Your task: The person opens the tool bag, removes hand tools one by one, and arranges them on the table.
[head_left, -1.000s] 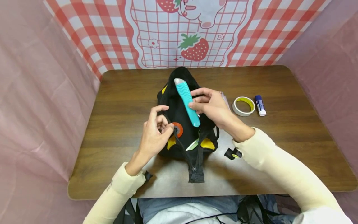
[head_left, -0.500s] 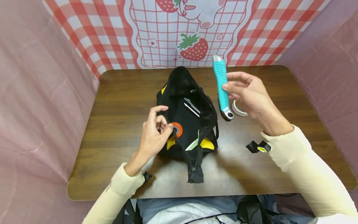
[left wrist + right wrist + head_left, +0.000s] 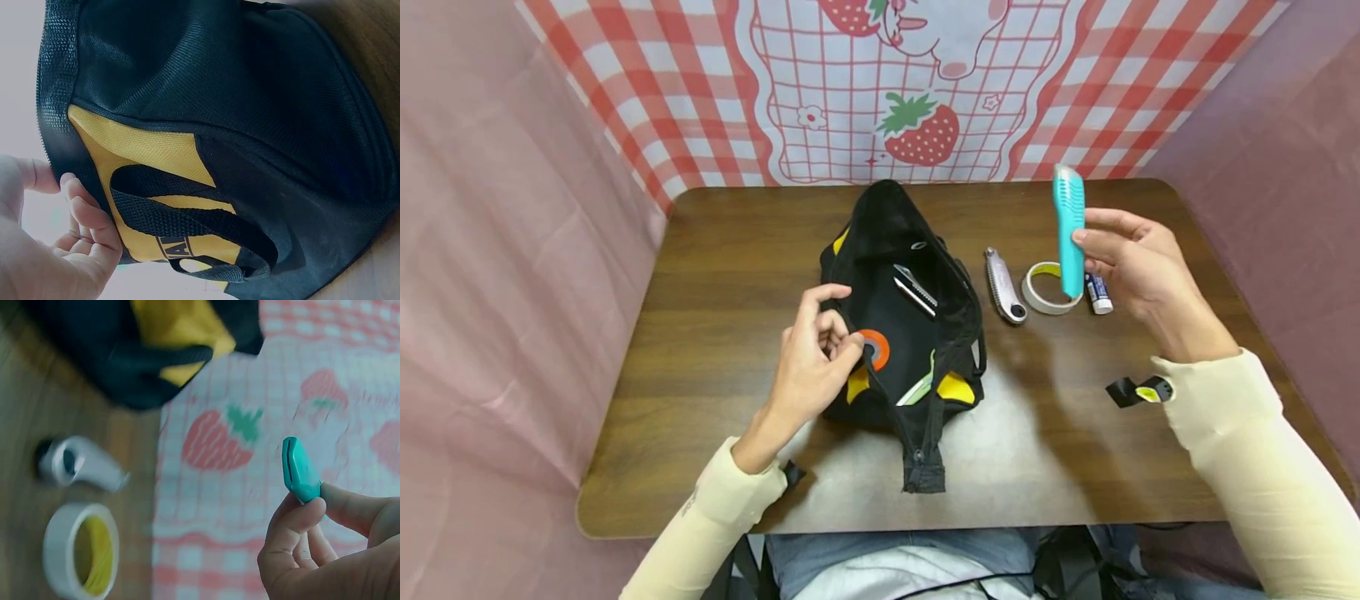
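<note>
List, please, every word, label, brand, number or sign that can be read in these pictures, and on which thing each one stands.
"A": on the yellow panel of the black bag; the letters beside it are unclear, so the whole word cannot be read.
Blue-and-white stick: print too small to read.
Backdrop: faint lettering, too blurred to read.
Left sleeve: small marking, too small to read.

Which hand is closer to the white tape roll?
Right. The right hand, holding a turquoise cutter, is just right of the tape roll; the left hand pinches the black bag, farther left.
</note>
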Tool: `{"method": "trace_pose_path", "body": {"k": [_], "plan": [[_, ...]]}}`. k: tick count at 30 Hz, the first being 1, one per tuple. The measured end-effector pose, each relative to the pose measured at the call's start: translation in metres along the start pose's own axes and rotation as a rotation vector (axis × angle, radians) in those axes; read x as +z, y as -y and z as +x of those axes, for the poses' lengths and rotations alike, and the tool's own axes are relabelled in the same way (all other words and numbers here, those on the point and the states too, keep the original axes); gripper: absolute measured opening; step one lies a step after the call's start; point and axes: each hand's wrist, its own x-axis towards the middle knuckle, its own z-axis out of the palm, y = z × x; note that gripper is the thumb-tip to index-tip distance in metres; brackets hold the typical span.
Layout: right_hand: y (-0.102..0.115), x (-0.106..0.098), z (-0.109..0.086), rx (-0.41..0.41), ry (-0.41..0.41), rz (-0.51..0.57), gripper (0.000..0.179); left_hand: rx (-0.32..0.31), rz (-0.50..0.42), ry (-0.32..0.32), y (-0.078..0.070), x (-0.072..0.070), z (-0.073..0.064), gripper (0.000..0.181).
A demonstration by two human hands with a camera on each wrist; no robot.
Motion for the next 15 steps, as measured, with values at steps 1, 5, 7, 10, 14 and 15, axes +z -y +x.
{"method": "trace_pose_path", "body": {"k": [1,5,7,10,14,15], "plan": [[-0.002,-0.01,0.002,0.011,-0.013,0.005,0.022,0.0,-0.001,0.0,0.0,0.0,0.0,0.053],[-0.008,-0.048,0.013,0.07,-0.071,0.003,0.022,0.005,0.001,-0.004,0.001,-0.001,0.0,0.053],[-0.012,-0.067,0.017,0.092,-0.103,0.001,0.022,0.007,0.003,-0.004,0.001,-0.001,0.0,0.053],[-0.017,-0.093,0.024,0.128,-0.151,-0.012,0.021,0.007,0.005,-0.004,0.001,-0.001,0.0,0.053],[-0.021,-0.122,0.031,0.171,-0.191,-0.054,0.02,0.005,0.009,-0.002,0.001,-0.001,0.0,0.053],[-0.023,-0.128,0.033,0.181,-0.195,-0.065,0.019,0.005,0.009,-0.002,0.001,-0.001,0.0,0.053]]}}
